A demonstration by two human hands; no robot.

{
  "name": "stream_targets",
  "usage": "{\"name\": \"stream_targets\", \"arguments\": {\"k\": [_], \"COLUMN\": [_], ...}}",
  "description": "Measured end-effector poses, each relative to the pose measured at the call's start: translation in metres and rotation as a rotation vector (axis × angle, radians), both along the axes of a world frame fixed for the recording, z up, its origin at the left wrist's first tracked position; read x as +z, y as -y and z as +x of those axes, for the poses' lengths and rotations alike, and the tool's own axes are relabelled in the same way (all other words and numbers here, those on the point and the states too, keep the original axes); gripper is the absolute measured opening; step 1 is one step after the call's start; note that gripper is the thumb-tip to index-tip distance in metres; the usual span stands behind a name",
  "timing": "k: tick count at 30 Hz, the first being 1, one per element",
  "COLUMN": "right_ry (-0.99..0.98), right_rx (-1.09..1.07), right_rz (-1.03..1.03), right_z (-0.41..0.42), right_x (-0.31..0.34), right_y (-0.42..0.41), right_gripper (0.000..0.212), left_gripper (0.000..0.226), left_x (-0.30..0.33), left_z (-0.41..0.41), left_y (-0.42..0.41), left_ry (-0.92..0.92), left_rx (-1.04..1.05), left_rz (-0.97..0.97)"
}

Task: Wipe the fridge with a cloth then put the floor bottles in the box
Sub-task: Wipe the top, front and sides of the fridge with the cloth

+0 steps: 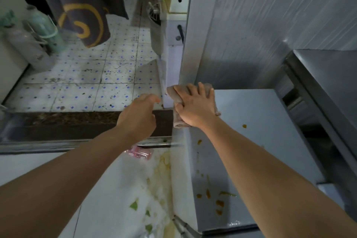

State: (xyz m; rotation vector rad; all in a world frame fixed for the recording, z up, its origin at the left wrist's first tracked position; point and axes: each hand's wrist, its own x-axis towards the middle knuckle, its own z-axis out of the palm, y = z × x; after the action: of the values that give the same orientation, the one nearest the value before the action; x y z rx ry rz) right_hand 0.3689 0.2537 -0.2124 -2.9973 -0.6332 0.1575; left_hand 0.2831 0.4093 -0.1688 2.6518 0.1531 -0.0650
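The fridge point(251, 121) is filling the right half of the frame, its pale top spotted with orange stains point(212, 199) toward the lower centre. The tiled floor point(87, 75) is spreading across the upper left, and plastic bottles point(32, 38) are standing there at the left edge, blurred. A patterned curtain point(77, 6) is hanging above them. The right hand point(195, 106) is pressing flat, fingers spread, on a pinkish cloth point(178, 120) at the fridge top's far left corner. The left hand point(139, 116) is hovering just beside it over the floor, fingers loosely curled, holding nothing. A small pink wrapper point(141, 152) is lying on the floor below it.
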Motion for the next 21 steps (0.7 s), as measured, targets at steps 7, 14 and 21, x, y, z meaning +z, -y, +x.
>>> {"name": "stream_targets", "arguments": {"k": [7,14,21], "right_ry": [0.022,-0.015,0.058], "right_rx": [0.105,0.043,-0.349], "right_rz": [-0.024,0.031,-0.050], "right_z": [-0.103,-0.072,-0.031], "right_x": [-0.001,-0.004,-0.011], "right_y": [0.033,0.068,0.193], "right_gripper": [0.056,0.063,0.061], "left_gripper": [0.043,0.045,0.054], "left_x": [0.007,0.010,-0.010], "left_z": [-0.022,-0.015,-0.004], "left_y": [0.000,0.033,0.071], "left_ry": [-0.026,0.023,0.099], "left_rx": [-0.069,-0.176,-0.309], "left_rz": [-0.031,-0.048,0.105]}}
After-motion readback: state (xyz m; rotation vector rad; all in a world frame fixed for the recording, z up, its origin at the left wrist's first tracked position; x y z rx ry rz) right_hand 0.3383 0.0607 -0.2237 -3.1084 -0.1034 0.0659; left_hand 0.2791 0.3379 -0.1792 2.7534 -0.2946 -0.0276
